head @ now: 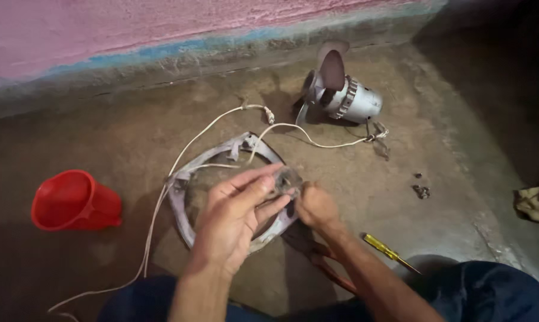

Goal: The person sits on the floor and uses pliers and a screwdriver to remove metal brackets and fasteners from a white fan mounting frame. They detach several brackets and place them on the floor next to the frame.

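My left hand (236, 217) pinches the small dark round part (288, 180) steady above the metal ring frame (183, 206) while my right hand (317, 206), fingers closed, works its edge gently.

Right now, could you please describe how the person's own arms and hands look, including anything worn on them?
Both forearms are bare, with no sleeves showing. The left hand and right hand wear no gloves, and no rings, watch or bracelet are visible. Dark blue trousers show below.
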